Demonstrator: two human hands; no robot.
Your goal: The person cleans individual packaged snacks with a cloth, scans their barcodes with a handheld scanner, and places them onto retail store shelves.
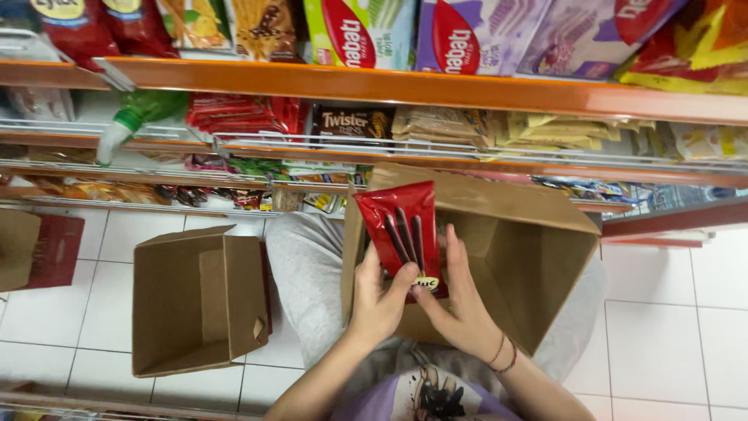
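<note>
A red snack packet [399,226] with dark sticks pictured on it stands upright between both hands, above an open brown cardboard box [538,242] that rests on my lap. My left hand [376,300] grips the packet's lower left side, thumb across the front. On the packet's right edge lies my right hand [460,300], fingers flat, with thin bracelets at the wrist. More red packets seem to sit behind the front one, but I cannot tell how many.
An empty open cardboard box [199,300] lies on the white tiled floor at the left. Orange shelves [405,84] ahead carry bagged and boxed snacks, and wire racks [467,152] below hold more packets. A red-lined box [39,249] sits at far left.
</note>
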